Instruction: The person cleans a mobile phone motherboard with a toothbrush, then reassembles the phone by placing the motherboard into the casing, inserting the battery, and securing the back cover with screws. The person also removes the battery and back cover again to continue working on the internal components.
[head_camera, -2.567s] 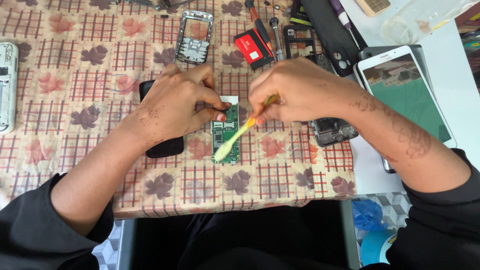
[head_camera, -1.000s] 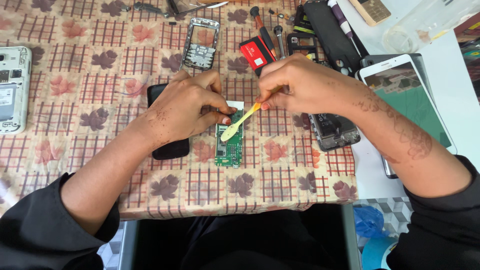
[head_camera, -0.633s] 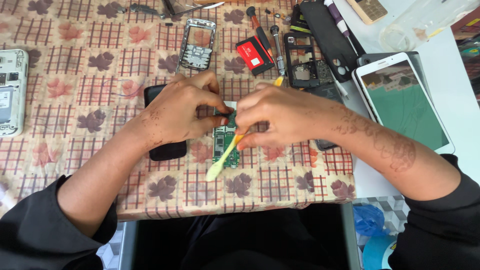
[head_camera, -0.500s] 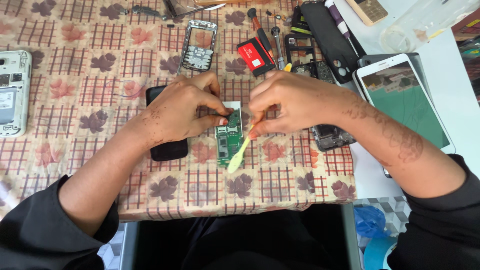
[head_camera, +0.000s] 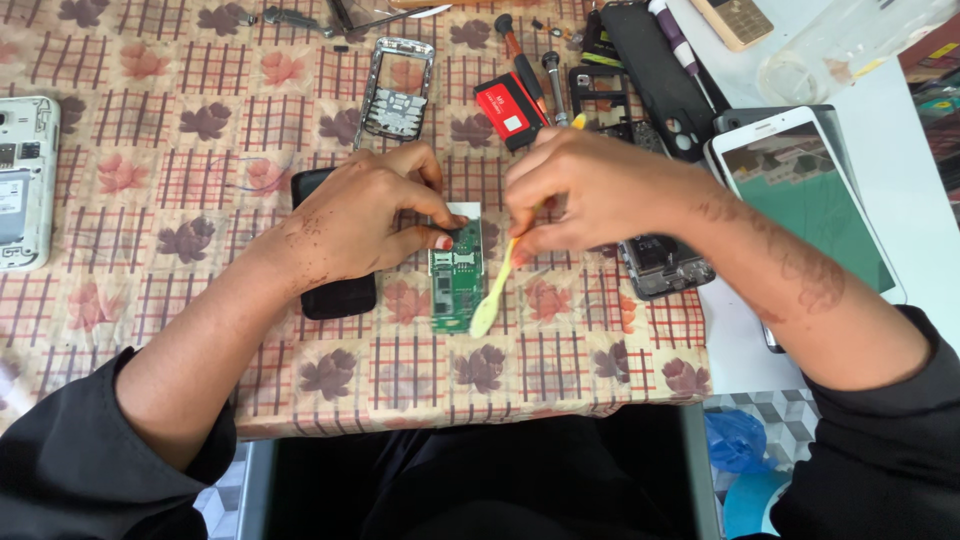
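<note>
This was a phone repair bench, by the look of it; a table under a checked, leaf-printed cloth (head_camera: 600, 340) carried parts of stripped handsets; a bare keypad frame (head_camera: 396, 90) lay near the far edge; screwdrivers (head_camera: 520, 55) sat beside a red battery (head_camera: 512, 108); a white phone (head_camera: 24, 180) lay opened at the left; a tablet (head_camera: 810, 190) rested at the right; a green circuit board (head_camera: 457, 275) lay in the middle.

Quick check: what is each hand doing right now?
Left hand: fingers pinning the green board to the cloth.
Right hand: closed grip on the yellow brush, its head at the board's lower right edge.
</note>
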